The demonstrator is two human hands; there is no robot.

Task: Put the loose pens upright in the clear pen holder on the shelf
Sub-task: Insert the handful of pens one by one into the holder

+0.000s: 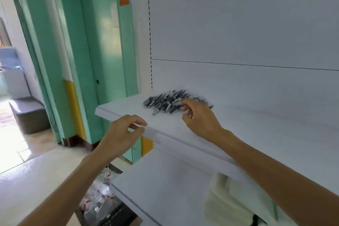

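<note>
A heap of several dark loose pens (165, 100) lies flat near the left end of a white shelf (247, 126). My right hand (200, 118) hovers over the shelf just right of the heap, fingers loosely curled, fingertips at the pile's edge and holding nothing I can see. My left hand (122, 132) is at the shelf's front edge, fingers curled loosely, thumb and forefinger close together; whether it touches the edge is unclear. No clear pen holder shows in this view. The picture is motion-blurred.
A lower white shelf (165, 189) juts out below, with a pale box (229, 200) on it under the upper shelf. Clear plastic packets (99, 202) are piled on the floor to its left. A green door and doorway (102, 57) stand at the left.
</note>
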